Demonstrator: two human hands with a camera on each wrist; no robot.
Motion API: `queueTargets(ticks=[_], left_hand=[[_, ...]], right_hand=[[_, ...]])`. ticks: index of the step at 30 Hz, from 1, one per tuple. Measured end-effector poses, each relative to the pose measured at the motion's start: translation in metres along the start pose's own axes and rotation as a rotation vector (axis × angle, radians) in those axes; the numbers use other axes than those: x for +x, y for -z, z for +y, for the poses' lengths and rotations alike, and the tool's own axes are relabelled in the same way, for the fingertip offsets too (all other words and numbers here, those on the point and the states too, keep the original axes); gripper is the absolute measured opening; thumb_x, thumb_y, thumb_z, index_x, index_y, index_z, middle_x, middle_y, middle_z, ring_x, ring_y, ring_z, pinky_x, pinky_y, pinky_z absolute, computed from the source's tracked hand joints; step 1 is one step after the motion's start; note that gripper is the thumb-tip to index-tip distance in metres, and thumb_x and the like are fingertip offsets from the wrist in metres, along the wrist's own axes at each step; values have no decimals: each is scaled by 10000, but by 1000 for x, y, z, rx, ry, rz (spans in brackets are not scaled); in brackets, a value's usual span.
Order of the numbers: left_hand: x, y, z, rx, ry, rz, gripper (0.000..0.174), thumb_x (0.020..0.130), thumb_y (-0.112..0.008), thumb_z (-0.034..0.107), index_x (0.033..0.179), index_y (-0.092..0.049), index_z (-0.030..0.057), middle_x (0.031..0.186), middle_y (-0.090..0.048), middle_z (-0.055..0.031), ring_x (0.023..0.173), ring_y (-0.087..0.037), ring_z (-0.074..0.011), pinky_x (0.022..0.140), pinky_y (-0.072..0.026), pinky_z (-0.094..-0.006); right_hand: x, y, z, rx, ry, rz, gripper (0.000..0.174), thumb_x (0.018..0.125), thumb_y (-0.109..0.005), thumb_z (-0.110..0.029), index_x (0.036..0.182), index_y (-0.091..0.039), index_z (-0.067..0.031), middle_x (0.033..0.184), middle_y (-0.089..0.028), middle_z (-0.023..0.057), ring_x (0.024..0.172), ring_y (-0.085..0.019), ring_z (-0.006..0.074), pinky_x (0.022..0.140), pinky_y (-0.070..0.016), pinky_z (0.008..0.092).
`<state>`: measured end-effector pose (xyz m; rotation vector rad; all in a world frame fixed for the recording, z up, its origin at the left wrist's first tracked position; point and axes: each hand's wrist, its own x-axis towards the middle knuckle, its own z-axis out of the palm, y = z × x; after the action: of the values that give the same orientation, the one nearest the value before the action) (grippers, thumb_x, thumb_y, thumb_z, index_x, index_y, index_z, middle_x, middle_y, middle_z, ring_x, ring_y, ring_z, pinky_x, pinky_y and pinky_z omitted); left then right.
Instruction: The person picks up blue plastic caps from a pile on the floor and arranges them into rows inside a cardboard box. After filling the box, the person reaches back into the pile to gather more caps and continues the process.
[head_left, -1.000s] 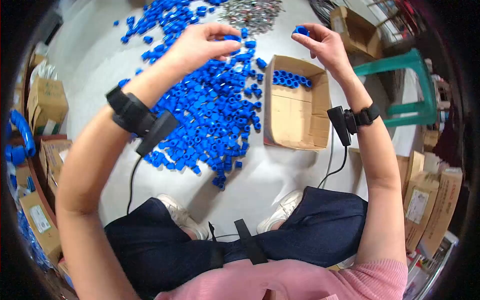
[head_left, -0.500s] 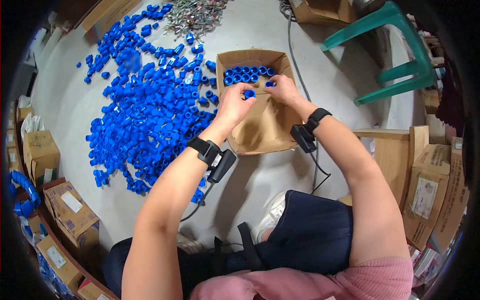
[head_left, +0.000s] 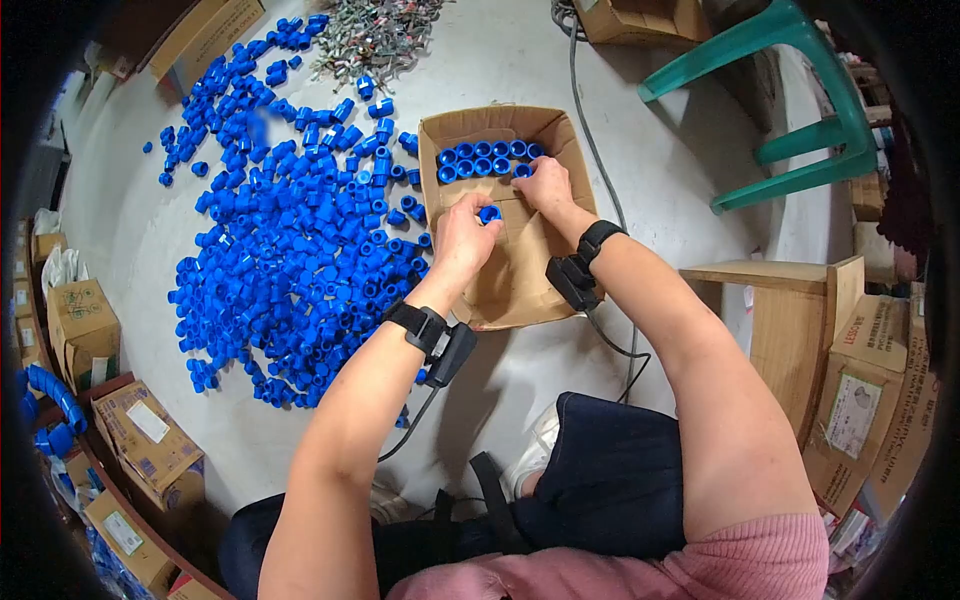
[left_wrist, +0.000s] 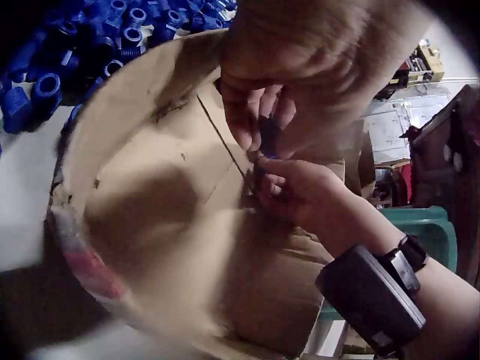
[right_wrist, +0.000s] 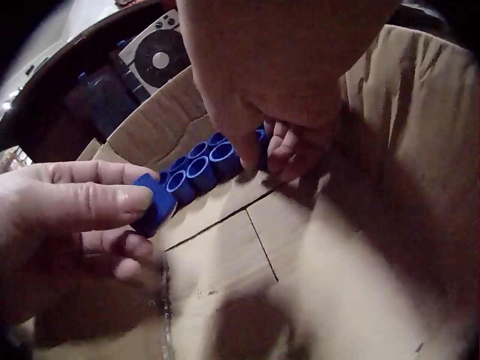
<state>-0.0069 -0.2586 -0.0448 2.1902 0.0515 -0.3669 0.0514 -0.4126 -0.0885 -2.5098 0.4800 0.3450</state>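
Note:
Inside the cardboard box (head_left: 515, 300), blue pipe fittings (head_left: 483, 150) stand in two rows along the far wall, open ends up. My right hand (head_left: 552, 190) pinches another fitting (head_left: 522, 171) at the right end of the nearer row, its fingers partly hiding it. Closer to me, over the box's left side, my left hand (head_left: 462, 242) holds a blue fitting (head_left: 490, 214) between thumb and fingers. The right wrist view shows that held fitting (right_wrist: 154, 206) tilted, left of the rows.
A large heap of loose blue fittings (head_left: 300, 260) spreads on the floor left of the box. Beyond lies a pile of small metal parts (head_left: 375, 40). A green plastic stool (head_left: 800, 140) stands right, past a dark cable (head_left: 600, 170); cartons (head_left: 145, 430) line the left side.
Both hands have come from beyond the heap and the box into the box, each carrying a fitting. The right one has moved to the end of the nearer row. The head view has shifted.

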Motion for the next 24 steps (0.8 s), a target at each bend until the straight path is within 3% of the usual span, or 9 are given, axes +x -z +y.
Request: queueTargets(ticks=[11,13,14,16,17,19,20,24], left_hand=[[4,-6,-6,-19,32,38,315,670,-660,151,957,-585,46,905,-629,-118,747,-618,-215,724,-472,-326],[6,-7,-5,-37,20,66,313,673,-649,138,963,-583,43,901,-621,-141,793,-607,-251,737,-468,-342],[6,-7,-5,-54,13,94,311,675,-638,125,969,-581,40,896,-613,-164,839,-595,-288,750,-463,-358],[7,-6,-1,-65,32,98,302,678,-633,122,964,-584,39,905,-611,-168,854,-592,-289,758,-461,-361],[7,-5,2,-76,50,100,292,681,-629,118,959,-588,38,915,-610,-172,870,-589,-290,766,-460,-364],[13,-12,-4,-57,48,102,300,677,-634,125,962,-590,44,920,-618,-148,860,-596,-272,762,-462,-350],[15,-17,-7,-40,47,107,308,673,-639,131,965,-591,49,925,-626,-125,850,-603,-254,758,-464,-337],[18,-25,-3,-3,-2,99,330,676,-619,114,996,-586,41,939,-621,-134,862,-601,-251,771,-462,-333]], right_hand=[[22,-26,21,323,-77,27,365,621,-705,-190,928,-614,-16,980,-596,174,945,-565,286,830,-442,350],[2,-15,13,281,-24,66,300,654,-624,-92,935,-590,9,739,-629,119,688,-625,216,650,-494,311],[-9,-12,10,281,-24,66,300,654,-624,-92,935,-590,9,739,-629,119,688,-625,216,650,-494,311],[-28,-8,6,111,394,103,305,666,-573,-63,966,-584,-5,742,-613,101,688,-604,206,637,-483,304],[-38,-5,4,111,393,103,305,666,-573,-63,966,-584,-5,742,-613,101,688,-604,206,637,-483,304],[-56,5,-2,171,543,-98,322,666,-551,-69,983,-584,-24,766,-593,102,689,-576,208,637,-468,308],[-61,8,-4,204,503,-141,324,662,-569,-82,980,-586,-23,791,-574,110,695,-552,217,648,-461,312],[-57,10,3,137,501,-83,315,663,-613,-121,958,-593,-14,765,-586,120,667,-563,220,630,-466,314]])
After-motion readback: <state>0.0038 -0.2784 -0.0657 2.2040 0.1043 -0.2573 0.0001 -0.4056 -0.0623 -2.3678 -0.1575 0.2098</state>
